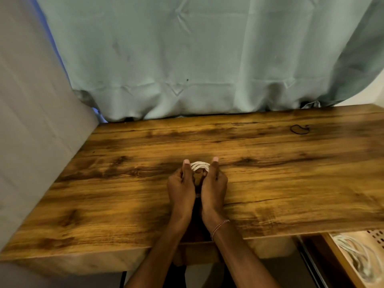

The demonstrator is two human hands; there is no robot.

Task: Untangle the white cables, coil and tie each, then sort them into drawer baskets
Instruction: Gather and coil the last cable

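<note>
Head view: left hand (pixel 181 187) and right hand (pixel 214 185) meet over the middle of the table (pixel 291 183), fingers of both clenched on a small white cable coil (pixel 200 165) between them. More white cables (pixel 356 256) lie in a basket (pixel 376 235) at lower right.

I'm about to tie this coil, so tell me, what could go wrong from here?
The white cable coil is pinched only between your left hand and right hand; releasing either may let the loops spring apart. The black tie lies far off on the table, so reaching it probably means a one-handed hold.
</note>
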